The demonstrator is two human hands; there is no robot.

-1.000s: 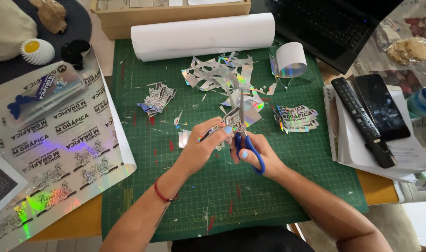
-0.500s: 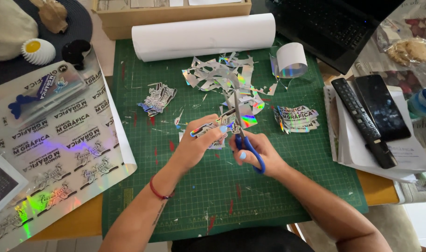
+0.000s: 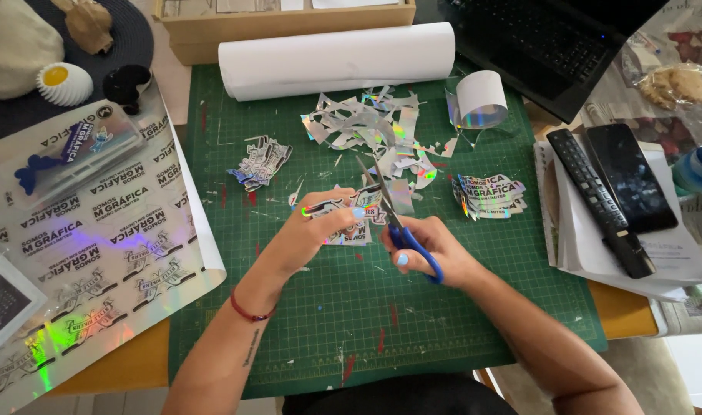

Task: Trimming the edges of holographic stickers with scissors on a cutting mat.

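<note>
My left hand [image 3: 308,234] pinches a small holographic sticker piece [image 3: 349,209] above the green cutting mat [image 3: 305,323]. My right hand [image 3: 435,250] grips blue-handled scissors [image 3: 401,223], whose blades point up and away and meet the sticker's right edge. A pile of shiny offcuts [image 3: 374,134] lies just beyond the blade tips. Two stacks of cut stickers rest on the mat, one to the left [image 3: 260,161] and one to the right [image 3: 489,196].
A large holographic sticker sheet [image 3: 82,246] lies left of the mat. A white paper roll [image 3: 335,60] and cardboard box [image 3: 289,23] sit at the far edge. A laptop [image 3: 550,38], remote [image 3: 597,200], phone [image 3: 627,177] and papers are on the right.
My left hand has turned and shifted the sticker piece slightly left while the scissors stayed at its edge, the blades tilting a little further left.
</note>
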